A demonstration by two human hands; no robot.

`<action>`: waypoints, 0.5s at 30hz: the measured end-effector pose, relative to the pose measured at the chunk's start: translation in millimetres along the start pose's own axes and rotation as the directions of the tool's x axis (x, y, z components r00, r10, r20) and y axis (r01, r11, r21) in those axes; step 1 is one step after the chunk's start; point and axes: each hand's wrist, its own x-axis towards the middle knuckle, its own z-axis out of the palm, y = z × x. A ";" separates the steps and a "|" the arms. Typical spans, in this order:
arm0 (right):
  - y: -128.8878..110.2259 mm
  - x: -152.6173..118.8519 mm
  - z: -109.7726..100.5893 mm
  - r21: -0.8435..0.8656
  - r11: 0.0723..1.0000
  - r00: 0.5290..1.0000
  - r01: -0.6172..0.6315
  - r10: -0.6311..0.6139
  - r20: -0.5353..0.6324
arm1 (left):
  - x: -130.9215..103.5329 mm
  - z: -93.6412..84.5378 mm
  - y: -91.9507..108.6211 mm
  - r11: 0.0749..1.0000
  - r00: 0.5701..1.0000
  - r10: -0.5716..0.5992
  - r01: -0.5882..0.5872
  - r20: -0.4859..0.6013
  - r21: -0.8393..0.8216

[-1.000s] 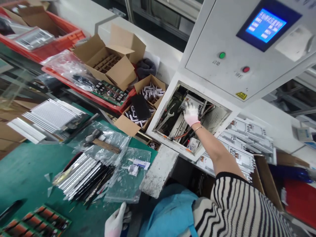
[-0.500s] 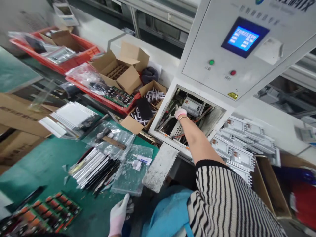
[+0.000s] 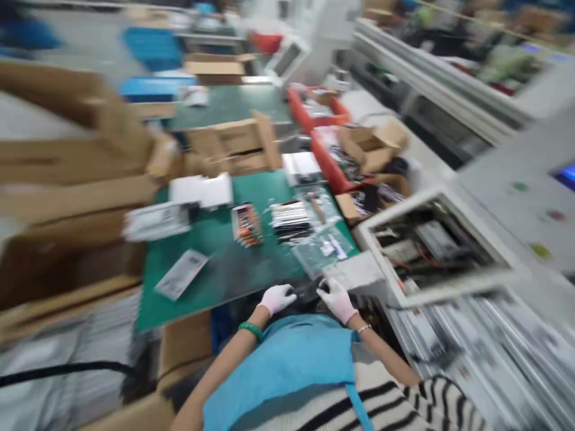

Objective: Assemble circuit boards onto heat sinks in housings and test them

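Hands gloved in white, both at the near edge of the green tabletop (image 3: 211,263), close together with a dark object (image 3: 305,291) between them. Left hand (image 3: 277,297) at that object's left end, fingers curled toward it; right hand (image 3: 336,299) at its right end, fingers bent over it. Cannot tell, through heavy motion blur, whether either hand truly grips the object, or what the object is. Just beyond the right hand, at the near right corner of the tabletop, a grey slab (image 3: 354,272) and a clear plastic bag (image 3: 326,248). Toward the middle of the tabletop, a bundle of black and white strips (image 3: 291,218) and a small circuit board (image 3: 246,224). Off the right edge, an open machine compartment (image 3: 431,245) with wiring inside. Along the left edge, blurred cardboard boxes (image 3: 72,197).
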 end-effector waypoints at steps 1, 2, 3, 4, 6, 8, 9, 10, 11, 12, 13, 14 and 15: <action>-14.2 -1.7 15.7 0.005 0.997 0.995 0.080 -0.081 0.065 | -18.6 -5.5 -19.1 0.999 0.999 -0.041 0.040 -0.029 -0.017; -28.5 -0.8 30.3 0.012 0.987 0.978 0.163 -0.163 0.134 | -38.8 -12.3 -40.5 0.995 0.993 -0.094 0.092 -0.066 -0.042; -42.9 1.8 44.1 0.020 0.970 0.949 0.244 -0.242 0.203 | -60.9 -19.7 -63.5 0.986 0.981 -0.157 0.149 -0.111 -0.075; -57.4 5.3 57.2 0.031 0.947 0.909 0.321 -0.317 0.271 | -84.9 -26.9 -87.7 0.970 0.960 -0.229 0.212 -0.159 -0.116; -86.0 13.0 81.5 0.056 0.888 0.807 0.456 -0.440 0.394 | -137.6 -36.8 -136.4 0.916 0.887 -0.387 0.338 -0.253 -0.215; -112.6 19.7 103.2 0.083 0.819 0.688 0.567 -0.527 0.499 | -191.8 -36.8 -180.1 0.830 0.773 -0.547 0.448 -0.322 -0.333; -125.0 22.5 113.6 0.099 0.781 0.621 0.617 -0.560 0.549 | -217.5 -32.3 -198.4 0.776 0.706 -0.621 0.491 -0.342 -0.396; -137.0 24.9 124.0 0.117 0.739 0.549 0.663 -0.587 0.596 | -241.5 -24.5 -213.6 0.716 0.634 -0.690 0.526 -0.350 -0.460; -148.6 26.6 135.0 0.139 0.694 0.471 0.706 -0.607 0.640 | -263.4 -13.8 -225.5 0.653 0.561 -0.751 0.550 -0.348 -0.521; -160.1 27.4 146.8 0.166 0.646 0.386 0.745 -0.621 0.682 | -282.9 -0.2 -233.6 0.587 0.490 -0.804 0.565 -0.336 -0.580; -171.5 26.9 159.5 0.197 0.594 0.297 0.780 -0.628 0.720 | -299.9 15.6 -238.0 0.520 0.422 -0.850 0.572 -0.316 -0.635; -182.9 24.7 173.1 0.233 0.541 0.203 0.808 -0.627 0.752 | -314.2 33.0 -238.6 0.453 0.359 -0.888 0.571 -0.289 -0.685; -194.2 20.7 187.6 0.271 0.487 0.109 0.830 -0.619 0.777 | -325.9 51.2 -236.0 0.386 0.301 -0.919 0.565 -0.254 -0.729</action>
